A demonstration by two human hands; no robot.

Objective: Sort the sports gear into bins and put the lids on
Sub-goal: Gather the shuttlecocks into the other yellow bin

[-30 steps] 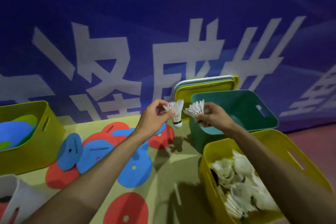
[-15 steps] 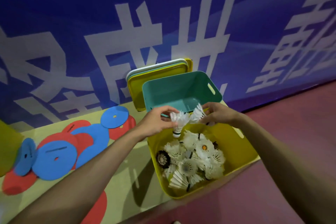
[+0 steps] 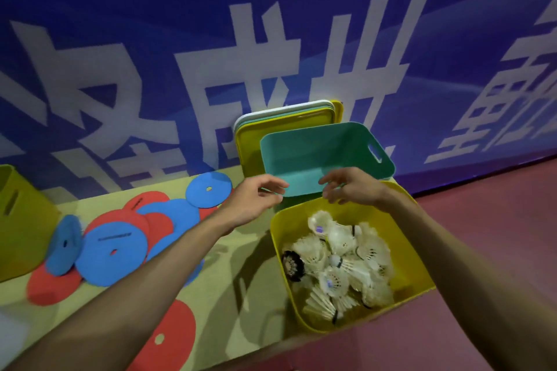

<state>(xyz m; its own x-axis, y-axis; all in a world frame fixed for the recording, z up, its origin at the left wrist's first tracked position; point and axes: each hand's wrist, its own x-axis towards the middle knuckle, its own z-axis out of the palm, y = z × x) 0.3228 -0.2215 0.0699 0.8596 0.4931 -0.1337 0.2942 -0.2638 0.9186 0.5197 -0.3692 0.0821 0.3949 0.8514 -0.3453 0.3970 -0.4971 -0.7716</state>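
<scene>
The left hand and right hand hover above the far rim of the yellow plastic bin, fingers loosely curled, holding nothing. Inside it lie heaped white feather shuttlecocks. A teal plastic bin stands just behind; flat blue and red discs lie to the left

The yellow-green surface is carrying a yellow bin at its right edge, with a teal bin sitting just behind. Blue discs and red discs are lying overlapped toward a yellow-green bin at the left.
</scene>
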